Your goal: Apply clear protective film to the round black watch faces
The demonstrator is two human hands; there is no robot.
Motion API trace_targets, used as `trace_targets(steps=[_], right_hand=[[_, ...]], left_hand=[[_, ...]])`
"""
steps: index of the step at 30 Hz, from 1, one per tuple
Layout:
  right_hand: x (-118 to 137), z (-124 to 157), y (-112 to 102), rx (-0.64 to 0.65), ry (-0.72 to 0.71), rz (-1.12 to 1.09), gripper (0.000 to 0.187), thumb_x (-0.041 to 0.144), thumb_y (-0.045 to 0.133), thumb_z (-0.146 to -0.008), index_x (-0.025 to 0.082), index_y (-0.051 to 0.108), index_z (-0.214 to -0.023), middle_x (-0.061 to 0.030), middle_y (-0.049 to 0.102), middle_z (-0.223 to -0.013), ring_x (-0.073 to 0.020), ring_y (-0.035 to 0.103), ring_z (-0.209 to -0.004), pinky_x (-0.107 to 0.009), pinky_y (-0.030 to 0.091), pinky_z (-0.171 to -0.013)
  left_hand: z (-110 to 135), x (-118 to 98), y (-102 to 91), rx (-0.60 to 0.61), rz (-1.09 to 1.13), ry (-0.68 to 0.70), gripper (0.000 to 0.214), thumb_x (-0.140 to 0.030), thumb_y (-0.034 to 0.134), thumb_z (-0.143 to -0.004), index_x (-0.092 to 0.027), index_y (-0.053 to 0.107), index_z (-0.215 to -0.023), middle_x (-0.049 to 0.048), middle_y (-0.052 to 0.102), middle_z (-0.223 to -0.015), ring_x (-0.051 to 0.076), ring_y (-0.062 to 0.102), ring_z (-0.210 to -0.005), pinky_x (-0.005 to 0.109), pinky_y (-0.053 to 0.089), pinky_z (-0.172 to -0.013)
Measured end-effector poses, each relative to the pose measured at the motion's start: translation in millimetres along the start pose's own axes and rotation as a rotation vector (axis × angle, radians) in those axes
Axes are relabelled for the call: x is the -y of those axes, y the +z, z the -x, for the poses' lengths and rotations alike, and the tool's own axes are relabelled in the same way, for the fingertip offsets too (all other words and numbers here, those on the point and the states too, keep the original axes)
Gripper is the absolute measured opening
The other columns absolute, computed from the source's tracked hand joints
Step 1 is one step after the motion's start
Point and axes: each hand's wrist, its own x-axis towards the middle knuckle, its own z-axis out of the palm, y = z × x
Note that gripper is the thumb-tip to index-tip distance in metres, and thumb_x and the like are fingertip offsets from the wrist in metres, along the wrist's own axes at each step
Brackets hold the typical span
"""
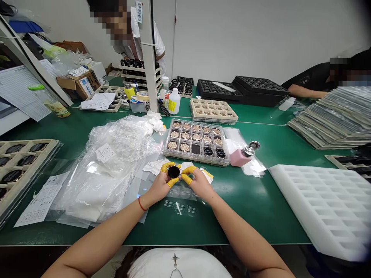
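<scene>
Gripping a round black disc between thumb and finger, the left hand holds it over the near middle of the green table. Its flat dark face turns toward the wearer, its outline about equally wide every way. The right hand brings thumb and finger narrowly together by the disc's right edge; whether they touch it cannot be told. Beyond lies a compartmented tray, a pink bottle at its right.

A workshop, it seems: green workbench, compartment tray of apparent watch parts.
</scene>
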Motion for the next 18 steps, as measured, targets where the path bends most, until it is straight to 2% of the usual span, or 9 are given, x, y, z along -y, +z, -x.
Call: trace_targets(steps=[4,8,10,12,15,18], right_hand=[[3.3,-0.4,-0.4,0.003,-0.03,-0.049,0.003,0.022,0.057,-0.075,0.021,0.06,-0.076,-0.0029,0.064,-0.086,-0.0205,0.054,-0.087,-0.037,0.041,-0.081],[4.6,-3.9,-19.1,-0.068,0.054,-0.262,0.008,0.028,0.055,-0.078,0.021,0.058,-0.077,-0.0027,0.062,-0.089,-0.0189,0.056,-0.088,-0.036,0.042,-0.083],[5.0,-4.8,-27.3,-0.081,0.087,-0.386,0.013,0.034,0.054,-0.079,0.021,0.057,-0.078,-0.0029,0.062,-0.095,-0.0186,0.056,-0.091,-0.035,0.041,-0.086],[6.1,-4.3,-28.8,-0.03,0.095,-0.466,0.017,0.037,0.056,-0.079,0.02,0.057,-0.077,-0.004,0.061,-0.103,-0.0192,0.055,-0.096,-0.035,0.041,-0.087],[8.8,-2.0,-19.8,0.049,0.113,-0.48,0.016,0.036,0.059,-0.076,0.02,0.058,-0.077,-0.0052,0.06,-0.106,-0.0202,0.055,-0.098,-0.036,0.042,-0.087],[10.8,-1.1,-10.1,0.056,0.115,-0.457,0.013,0.033,0.059,-0.075,0.02,0.059,-0.078,-0.0042,0.062,-0.099,-0.0197,0.056,-0.094,-0.036,0.043,-0.086]], left_hand=[[0.3,1.2,-0.5,0.017,-0.002,0.0,0.046,-0.022,0.061,-0.079,-0.024,0.035,-0.118,0.0084,0.053,-0.12,0.024,0.048,-0.121,0.044,0.039,-0.102],[0.4,-3.5,0.7,0.053,-0.005,-0.018,0.043,-0.022,0.061,-0.079,-0.025,0.038,-0.116,0.0085,0.045,-0.131,0.024,0.048,-0.121,0.041,0.043,-0.1],[-0.2,-5.2,0.7,0.095,-0.03,-0.072,0.043,-0.022,0.062,-0.078,-0.024,0.04,-0.115,0.0078,0.05,-0.124,0.022,0.056,-0.111,0.041,0.045,-0.096],[-1.1,-6.0,0.3,0.124,-0.087,-0.115,0.044,-0.023,0.064,-0.076,-0.023,0.042,-0.114,0.0061,0.058,-0.111,0.021,0.062,-0.098,0.04,0.048,-0.091],[-2.2,-7.2,0.0,0.149,-0.132,-0.121,0.046,-0.024,0.067,-0.074,-0.022,0.045,-0.114,0.0046,0.061,-0.103,0.019,0.063,-0.09,0.036,0.05,-0.084],[-2.0,-9.8,0.6,0.164,-0.137,-0.126,0.046,-0.024,0.066,-0.074,-0.023,0.045,-0.115,0.0046,0.061,-0.104,0.018,0.062,-0.088,0.034,0.05,-0.082]])
